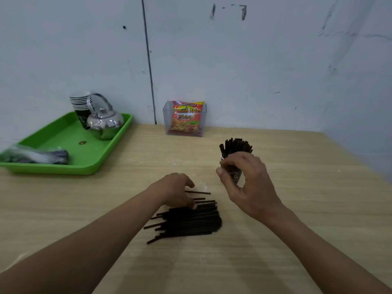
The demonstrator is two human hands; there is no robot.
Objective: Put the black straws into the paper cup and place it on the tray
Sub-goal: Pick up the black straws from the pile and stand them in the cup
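Right of centre on the surface (pixel 297 209) stands the paper cup (pixel 235 177), upright and already bristling with a thick bunch of standing straws (pixel 235 146) that poke well above its rim. So a good share of the loading is done! The right hand (pixel 248 179) has its grip curled round the cup near the rim, thumb at the left wall, fingers across the front, apparently steadying it.

Now look nearer the camera: a fat pile of loose straws (pixel 191 221) lies flat on the surface, a few strays fanned out at its edges. That is the work left, and there is plenty of it. The left hand (pixel 176 189) is down on the far edge of that pile, fingertips (pixel 194 206) touching the top straws. Whether its grip has any pinched I cannot tell; the fingers hide that.

Away at the far left sits the green tray (pixel 63 134), well apart from the cup. It carries a metal kettle (pixel 105 123), a stack of cups (pixel 80 102) and a plastic-wrapped bundle (pixel 38 155), with bare floor between them, room enough by my reckoning.

My call: mid-task. Many straws are in, the pile has yet to go in, and the cup has not been carried to the tray.
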